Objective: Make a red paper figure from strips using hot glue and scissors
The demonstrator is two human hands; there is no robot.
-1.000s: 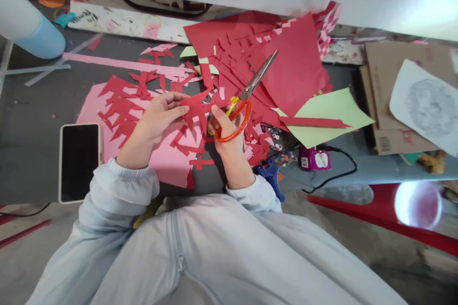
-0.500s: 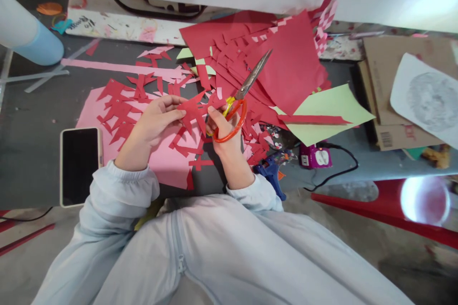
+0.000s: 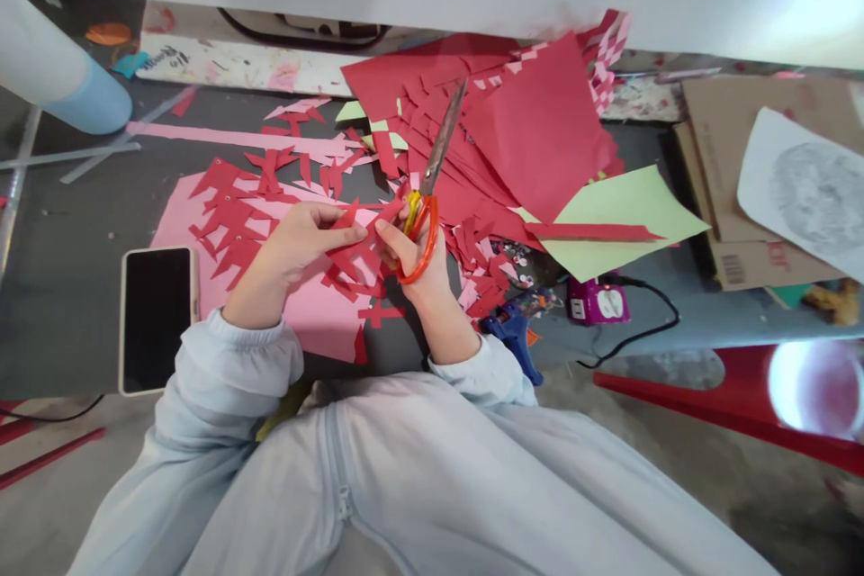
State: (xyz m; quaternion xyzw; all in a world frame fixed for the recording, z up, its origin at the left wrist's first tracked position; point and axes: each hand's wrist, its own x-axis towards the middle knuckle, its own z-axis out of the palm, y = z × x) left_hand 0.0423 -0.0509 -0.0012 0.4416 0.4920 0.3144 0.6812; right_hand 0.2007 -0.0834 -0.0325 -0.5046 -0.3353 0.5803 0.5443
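My left hand [image 3: 301,243] pinches a small red paper cutout [image 3: 349,218] between thumb and fingers. Close beside it, my right hand [image 3: 417,263] has the scissors [image 3: 440,144] hooked over it by an orange handle, blades closed and pointing up and away. The right thumb and fingertips also press on red paper at the cutout's other side. Under the hands lies a pink paper sheet [image 3: 324,324], with pointed red paper cutouts [image 3: 229,216] on its left part. Small red and pink scraps [image 3: 476,265] are heaped right of my right hand.
A phone [image 3: 158,319] lies at the left. Behind are stacked red sheets [image 3: 533,135] and a pink strip [image 3: 236,137]; a bottle [image 3: 87,94] stands far left. Rightward are a light green sheet [image 3: 607,256], a blue glue gun [image 3: 513,333], a purple box [image 3: 598,301] with a cable and cardboard [image 3: 762,261].
Both hands have drawn closer together, and the red cutout between them has turned or folded. The scissors have swung left, their blades now pointing more steeply away.
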